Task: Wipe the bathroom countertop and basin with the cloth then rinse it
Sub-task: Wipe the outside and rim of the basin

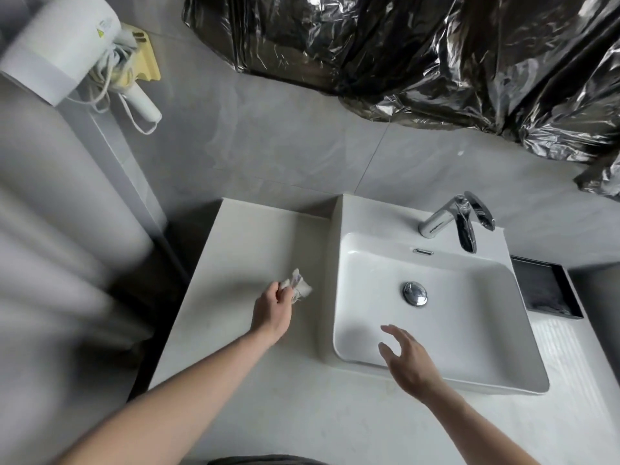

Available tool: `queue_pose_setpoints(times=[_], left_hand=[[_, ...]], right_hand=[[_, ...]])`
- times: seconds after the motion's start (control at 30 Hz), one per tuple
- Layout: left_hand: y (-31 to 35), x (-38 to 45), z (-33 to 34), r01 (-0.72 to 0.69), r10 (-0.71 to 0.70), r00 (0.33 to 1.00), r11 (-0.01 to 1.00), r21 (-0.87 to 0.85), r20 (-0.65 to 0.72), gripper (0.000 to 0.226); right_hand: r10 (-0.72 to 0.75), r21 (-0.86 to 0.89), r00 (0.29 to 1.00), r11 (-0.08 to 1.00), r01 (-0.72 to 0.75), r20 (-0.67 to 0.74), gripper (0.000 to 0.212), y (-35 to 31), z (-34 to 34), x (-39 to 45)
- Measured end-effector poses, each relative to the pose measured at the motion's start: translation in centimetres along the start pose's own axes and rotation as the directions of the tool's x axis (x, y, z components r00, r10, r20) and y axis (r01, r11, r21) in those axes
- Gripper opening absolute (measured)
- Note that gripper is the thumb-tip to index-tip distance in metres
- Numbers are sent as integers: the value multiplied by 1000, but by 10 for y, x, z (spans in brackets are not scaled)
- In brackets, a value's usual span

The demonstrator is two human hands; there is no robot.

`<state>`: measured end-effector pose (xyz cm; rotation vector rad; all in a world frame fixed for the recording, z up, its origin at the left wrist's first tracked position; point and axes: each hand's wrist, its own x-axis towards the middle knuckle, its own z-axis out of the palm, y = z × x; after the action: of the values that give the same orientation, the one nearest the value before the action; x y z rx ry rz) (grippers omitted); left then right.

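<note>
Here the left hand (272, 312) is reaching out over the pale worktop (235, 256) to the left of the basin (476, 317), its fingers curled round a small bunched white cloth (299, 289). The cloth is sticking out past the fingertips toward the basin, and it is lying close to the worktop surface; whether it is pressing on the surface cannot be told. The right hand (407, 359) is hovering above the near left corner of the basin, its fingers spread apart and loosely bent, holding nothing and touching nothing that can be made out.

The basin is sitting as a white rectangular bowl on the worktop, with a shiny round drain plug (415, 293) near its middle and a slot-shaped overflow (423, 252) on its back wall. A chrome tap (461, 220) is standing on the basin's back ledge, its spout pointing down into the bowl. Just beside the basin on the right, a dark rectangular tray (545, 288) is resting on the worktop.

On the grey tiled wall (268, 142), crumpled shiny black plastic sheeting (419, 48) is hanging across the top. At the upper left, a white wall-mounted appliance (63, 48) is showing with a tangled white cord (110, 82) and a yellow holder (147, 58) beside it.
</note>
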<state>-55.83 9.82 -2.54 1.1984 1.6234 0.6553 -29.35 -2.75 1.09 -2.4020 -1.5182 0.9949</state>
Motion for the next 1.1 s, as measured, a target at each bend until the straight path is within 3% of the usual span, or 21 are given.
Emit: queue_pose_setpoints(times=[0.13, 0.27, 0.47, 0.5, 0.6, 0.77, 0.83, 0.97, 1.1], left_hand=[[68, 55, 30, -20, 20, 1000, 1000, -6, -16, 14], [112, 116, 67, -60, 59, 996, 998, 5, 71, 27], [148, 139, 111, 30, 20, 976, 975, -222, 218, 23], [150, 137, 115, 43, 16, 971, 970, -239, 239, 32], [141, 140, 118, 82, -26, 972, 969, -233, 232, 49], [108, 120, 110, 117, -68, 952, 982, -149, 299, 45], [84, 105, 106, 130, -86, 939, 985, -114, 332, 32], [51, 83, 98, 41, -11, 960, 994, -101, 280, 37], [73, 93, 97, 3, 41, 953, 990, -143, 299, 33]], right_hand=[[21, -40, 997, 999, -18, 75, 51, 4, 3, 20], [8, -151, 990, 988, 13, 137, 53, 9, 17, 24], [46, -173, 986, 985, -17, 163, 51, 12, 23, 24], [35, -170, 987, 985, -7, 158, 49, 13, 22, 24], [30, -169, 987, 986, -3, 155, 48, 13, 22, 25], [25, -176, 989, 984, 1, 148, 51, 11, 21, 23], [18, -182, 990, 983, 9, 142, 51, 9, 19, 22], [-36, -191, 993, 980, 57, 111, 49, 10, 19, 22], [-9, -192, 991, 981, 35, 134, 52, 12, 22, 22]])
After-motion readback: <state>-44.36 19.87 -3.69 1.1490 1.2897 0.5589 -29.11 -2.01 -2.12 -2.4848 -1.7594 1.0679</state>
